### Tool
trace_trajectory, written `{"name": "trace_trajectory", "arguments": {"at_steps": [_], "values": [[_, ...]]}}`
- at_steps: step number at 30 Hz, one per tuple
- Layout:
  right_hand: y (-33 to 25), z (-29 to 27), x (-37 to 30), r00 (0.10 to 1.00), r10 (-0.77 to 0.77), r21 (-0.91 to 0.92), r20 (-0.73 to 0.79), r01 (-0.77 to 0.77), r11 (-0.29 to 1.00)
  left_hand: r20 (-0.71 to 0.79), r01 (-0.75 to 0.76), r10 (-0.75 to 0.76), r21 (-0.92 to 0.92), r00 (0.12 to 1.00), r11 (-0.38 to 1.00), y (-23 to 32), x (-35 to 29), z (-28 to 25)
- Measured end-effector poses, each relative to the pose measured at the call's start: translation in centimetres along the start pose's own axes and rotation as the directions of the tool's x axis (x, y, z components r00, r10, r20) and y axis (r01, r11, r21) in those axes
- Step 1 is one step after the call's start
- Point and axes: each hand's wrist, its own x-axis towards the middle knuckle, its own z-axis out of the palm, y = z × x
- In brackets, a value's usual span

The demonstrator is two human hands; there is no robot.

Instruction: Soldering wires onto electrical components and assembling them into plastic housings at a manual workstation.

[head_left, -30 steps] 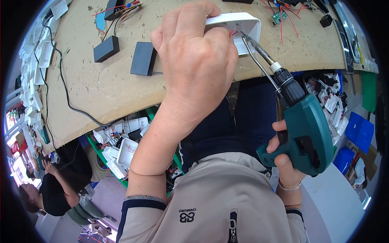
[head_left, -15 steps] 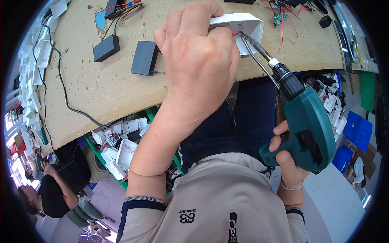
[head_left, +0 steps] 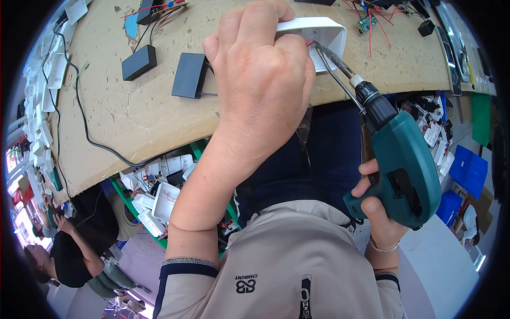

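My right hand (head_left: 383, 215) grips the handle of a dark green soldering gun (head_left: 409, 159), its fingers at the trigger. The gun's hot tip and thin solder feed tube (head_left: 340, 80) reach into a white plastic housing (head_left: 333, 37) at the table's near edge. My left hand (head_left: 263, 74) is closed over the left side of that housing, its fingertips partly hidden behind the hand. A short red wire (head_left: 309, 41) shows between the left fingers and the tip. Left of this hand, a flat dark grey box (head_left: 189, 75) lies on the table with a cable running from it.
Another dark box (head_left: 139, 63) with wires lies farther left on the worn tabletop (head_left: 117, 114). A green circuit board (head_left: 366, 23) with red wires sits at the far right. White housings (head_left: 166, 201) fill a green-framed bin below. Another person (head_left: 74, 255) works at the left.
The soldering gun and my right hand have shifted very slightly. My left hand and the white housing stay almost in place.
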Motion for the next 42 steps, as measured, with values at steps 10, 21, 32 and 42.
{"name": "trace_trajectory", "arguments": {"at_steps": [10,21,32,42], "values": [[0.02,0.03,-0.10,1.000,-0.013,0.008,-0.017,0.013,1.000,0.000,0.001,-0.001,0.007,1.000,1.000,0.39,0.09,0.25],[0.22,0.09,0.04,1.000,-0.014,0.036,-0.012,0.014,0.999,-0.001,0.005,-0.005,0.014,1.000,1.000,0.33,0.06,0.16],[0.49,-0.22,-0.05,0.999,-0.045,0.028,0.009,0.044,0.999,-0.003,0.002,-0.002,0.022,1.000,1.000,0.37,0.17,0.29],[0.35,-0.13,-0.09,1.000,-0.025,-0.004,-0.003,0.025,1.000,-0.001,0.002,-0.002,0.024,1.000,1.000,0.38,0.17,0.34]]}}
